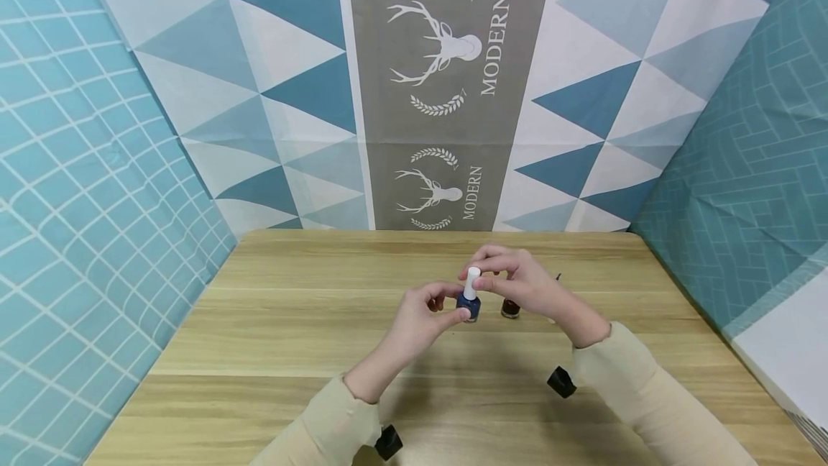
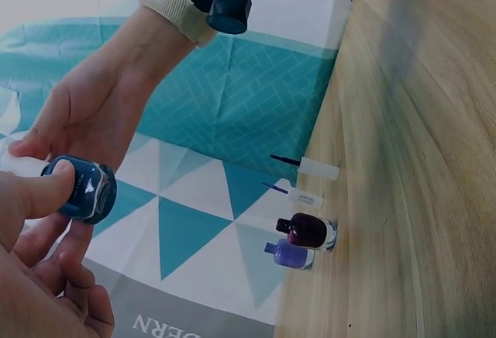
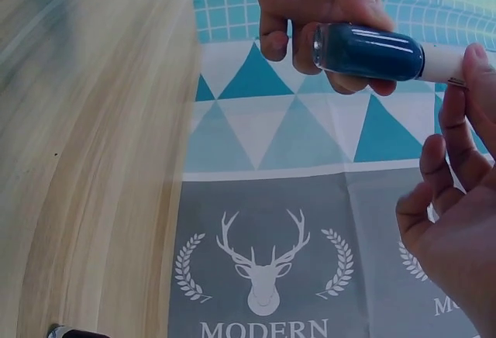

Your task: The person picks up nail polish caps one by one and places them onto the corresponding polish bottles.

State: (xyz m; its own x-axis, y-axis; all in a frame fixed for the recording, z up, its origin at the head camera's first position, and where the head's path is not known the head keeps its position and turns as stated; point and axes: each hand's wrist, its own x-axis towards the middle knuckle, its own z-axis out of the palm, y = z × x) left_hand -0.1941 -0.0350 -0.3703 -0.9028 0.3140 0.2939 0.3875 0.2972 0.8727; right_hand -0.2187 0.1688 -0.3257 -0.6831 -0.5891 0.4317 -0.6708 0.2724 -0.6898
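Observation:
Above the table, a dark blue nail polish bottle (image 1: 468,306) with a white cap (image 1: 473,280) is held between both hands. The left hand (image 1: 422,316) pinches the glass body between thumb and fingers. From above, the right hand (image 1: 517,283) pinches the white cap, which sits on the bottle's neck. The right wrist view shows the blue bottle (image 3: 368,51) side on, with the cap (image 3: 442,63) between the right thumb and fingers. Beyond the right hand, a dark red polish bottle (image 1: 510,308) stands uncapped on the table, partly hidden in the head view.
In the left wrist view, an uncapped purple polish bottle (image 2: 291,253) stands beside the dark red bottle (image 2: 311,231). Two white brush caps, one (image 2: 318,169) farther and one (image 2: 305,197) nearer, stand with brushes upward. Patterned cloth (image 1: 446,92) hangs behind the wooden table (image 1: 284,322).

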